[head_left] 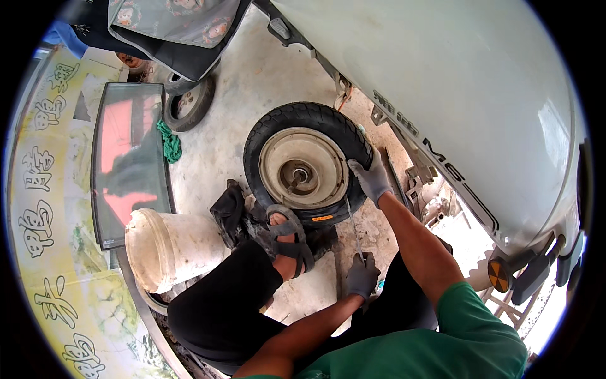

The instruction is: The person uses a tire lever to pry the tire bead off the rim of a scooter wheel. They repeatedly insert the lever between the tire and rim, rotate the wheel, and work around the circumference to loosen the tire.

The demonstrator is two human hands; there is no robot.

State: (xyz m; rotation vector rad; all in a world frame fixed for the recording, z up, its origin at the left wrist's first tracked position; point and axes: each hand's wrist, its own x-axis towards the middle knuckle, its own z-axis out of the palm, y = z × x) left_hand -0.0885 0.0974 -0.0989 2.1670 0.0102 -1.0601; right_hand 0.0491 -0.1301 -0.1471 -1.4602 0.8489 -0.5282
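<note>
Metal rod (354, 228) in closed left grip (362, 276)

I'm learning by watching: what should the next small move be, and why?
Perhaps ease the metal lever gently down with the left hand while the right hand steadies the tyre: the lever's tip appears to sit where tyre meets rim, the left hand grips its near end, and the right lies against the tyre.

Left fingers (360, 270) hide one end of the metal rod (355, 228).
</note>
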